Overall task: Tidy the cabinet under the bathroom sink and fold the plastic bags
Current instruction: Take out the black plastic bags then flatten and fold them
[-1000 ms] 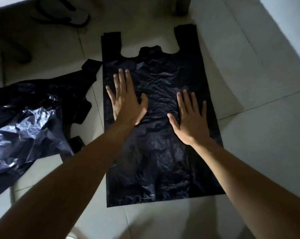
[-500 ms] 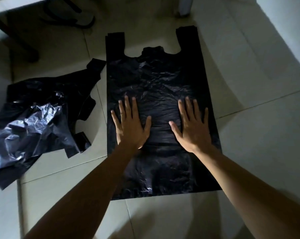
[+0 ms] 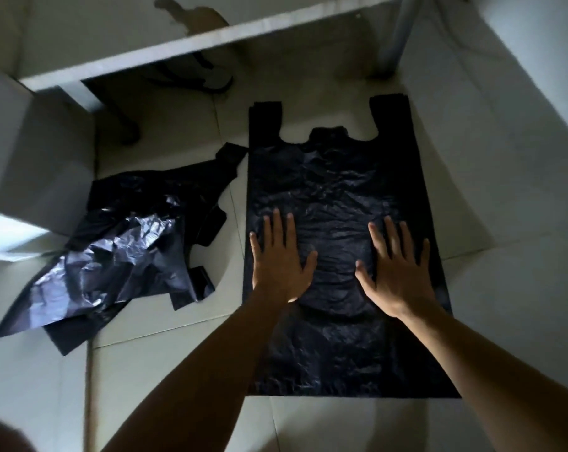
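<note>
Both hands have slid down the bag toward the person since a second ago, smoothing it as they came. The tiled floor [image 3: 504,321] carries everything. The black plastic bag [image 3: 338,177] lies flat on it, handles pointing away, bottom edge nearest the person. To its left sits a crumpled heap of bags [image 3: 119,256], not yet folded. The left hand [image 3: 277,265] and right hand [image 3: 398,272] press palm-down on the bag's middle, fingers straight and slightly spread, holding nothing. The film looks thin, light, limp and slippery, so it will likely slide and trap air. Pinching one long side edge while the other palm pins the bag seems the safest hold for folding.
</note>
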### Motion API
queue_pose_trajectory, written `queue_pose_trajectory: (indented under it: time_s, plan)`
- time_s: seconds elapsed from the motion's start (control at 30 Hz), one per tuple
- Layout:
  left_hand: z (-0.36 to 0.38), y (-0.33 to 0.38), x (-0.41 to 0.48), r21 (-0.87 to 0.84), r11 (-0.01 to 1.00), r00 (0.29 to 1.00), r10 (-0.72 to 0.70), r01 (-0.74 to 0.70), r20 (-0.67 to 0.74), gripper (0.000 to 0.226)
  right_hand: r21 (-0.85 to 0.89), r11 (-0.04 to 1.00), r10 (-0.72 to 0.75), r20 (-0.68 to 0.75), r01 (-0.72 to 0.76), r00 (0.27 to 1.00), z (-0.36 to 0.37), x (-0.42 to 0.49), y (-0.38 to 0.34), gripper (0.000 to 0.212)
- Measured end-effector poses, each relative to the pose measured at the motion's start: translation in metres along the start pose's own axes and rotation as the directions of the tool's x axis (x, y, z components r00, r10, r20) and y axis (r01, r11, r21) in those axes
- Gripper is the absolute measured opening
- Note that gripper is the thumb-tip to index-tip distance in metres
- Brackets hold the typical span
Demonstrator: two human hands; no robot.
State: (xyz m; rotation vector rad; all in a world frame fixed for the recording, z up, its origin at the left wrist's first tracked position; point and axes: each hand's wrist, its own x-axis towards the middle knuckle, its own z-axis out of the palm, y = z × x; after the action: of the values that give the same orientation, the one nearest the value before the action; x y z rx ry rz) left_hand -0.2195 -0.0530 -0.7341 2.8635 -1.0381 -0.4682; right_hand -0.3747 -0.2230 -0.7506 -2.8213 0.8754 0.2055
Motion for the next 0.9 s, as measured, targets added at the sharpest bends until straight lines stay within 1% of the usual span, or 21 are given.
queue_pose_trajectory:
  time_s: [0.03,0.07,0.1,0.13,0.17,0.2,0.23,0.27,0.33,0.37,0.4,0.43,0.47,0.5,0.53,0.6,0.67,0.77,0.8,0.83,0.9]
  plan:
    - [-0.012,-0.006,0.001,-0.046,0.999,1.0,0.021,-0.021,0.006,0.081,-0.008,1.0,0.02,0.03,-0.019,0.999,-0.004,0.003,-0.006,0.083]
    - [-0.028,-0.011,0.003,-0.117,0.992,0.999,0.031,-0.036,-0.041,0.072,-0.018,0.998,0.057,0.055,-0.056,0.997,-0.01,0.007,-0.011,0.083]
    - [-0.045,-0.019,0.002,-0.18,0.983,0.987,0.019,-0.048,-0.16,0.06,-0.023,0.996,0.084,0.052,-0.083,0.995,-0.018,0.012,-0.019,0.082]
    - [-0.061,-0.03,-0.001,-0.21,0.977,0.953,-0.039,-0.026,-0.299,0.046,-0.027,0.996,0.082,0.016,-0.081,0.997,-0.026,0.016,-0.028,0.08]
    - [-0.08,-0.047,-0.006,-0.211,0.977,0.898,-0.113,0.023,-0.426,0.038,-0.043,0.999,0.028,-0.042,-0.03,0.999,-0.035,0.021,-0.044,0.077]
    - [-0.094,-0.061,-0.01,-0.208,0.973,0.846,-0.192,0.098,-0.497,0.036,-0.054,0.998,-0.05,-0.092,0.045,0.995,-0.04,0.026,-0.056,0.071]
    - [-0.105,-0.076,-0.014,-0.226,0.951,0.814,-0.298,0.21,-0.499,0.043,-0.036,0.99,-0.14,-0.132,0.137,0.981,-0.045,0.031,-0.071,0.064]
    - [-0.112,-0.091,-0.019,-0.237,0.905,0.797,-0.423,0.352,-0.431,0.057,0.011,0.971,-0.234,-0.16,0.239,0.959,-0.048,0.035,-0.088,0.057]
    - [-0.121,-0.124,-0.033,-0.194,0.787,0.756,-0.617,0.586,-0.22,0.09,0.122,0.906,-0.384,-0.159,0.404,0.91,-0.056,0.036,-0.135,0.043]
    - [-0.119,-0.132,-0.037,-0.169,0.762,0.754,-0.646,0.625,-0.121,0.094,0.175,0.881,-0.424,-0.125,0.44,0.897,-0.057,0.034,-0.153,0.038]
    - [-0.119,-0.144,-0.041,-0.169,0.759,0.761,-0.645,0.628,-0.067,0.083,0.219,0.855,-0.463,-0.088,0.47,0.882,-0.056,0.031,-0.174,0.035]
    - [-0.118,-0.15,-0.046,-0.17,0.784,0.788,-0.613,0.597,-0.06,0.061,0.251,0.838,-0.491,-0.042,0.484,0.87,-0.055,0.025,-0.192,0.036]
    - [-0.12,-0.155,-0.05,-0.18,0.808,0.81,-0.581,0.561,-0.084,0.039,0.278,0.826,-0.508,-0.009,0.49,0.862,-0.054,0.02,-0.209,0.038]
    - [-0.126,-0.157,-0.054,-0.211,0.814,0.811,-0.571,0.541,-0.126,0.026,0.289,0.824,-0.513,0.011,0.488,0.859,-0.053,0.015,-0.223,0.041]
    - [-0.132,-0.156,-0.055,-0.262,0.806,0.8,-0.578,0.531,-0.159,0.02,0.303,0.824,-0.511,0.03,0.479,0.859,-0.05,0.012,-0.232,0.046]
    - [-0.148,-0.162,-0.064,-0.343,0.786,0.774,-0.598,0.514,-0.21,0.019,0.32,0.835,-0.497,0.094,0.447,0.863,-0.053,0.002,-0.252,0.061]
    - [-0.16,-0.163,-0.062,-0.352,0.811,0.787,-0.564,0.468,-0.252,0.023,0.372,0.842,-0.468,0.14,0.391,0.873,-0.054,-0.002,-0.258,0.075]
    - [-0.183,-0.178,-0.063,-0.422,0.803,0.781,-0.557,0.42,-0.282,0.026,0.598,0.753,-0.463,0.182,0.276,0.868,-0.07,-0.006,-0.276,0.083]
    - [-0.19,-0.183,-0.061,-0.483,0.774,0.785,-0.568,0.408,-0.248,0.026,0.671,0.707,-0.462,0.2,0.222,0.864,-0.078,-0.006,-0.284,0.078]
    - [-0.198,-0.188,-0.062,-0.552,0.736,0.799,-0.569,0.391,-0.194,0.026,0.706,0.682,-0.454,0.204,0.192,0.867,-0.088,-0.007,-0.295,0.064]
    - [-0.208,-0.197,-0.06,-0.726,0.617,0.84,-0.534,0.304,-0.102,0.029,0.721,0.662,-0.438,0.153,0.204,0.886,-0.1,-0.003,-0.31,0.025]
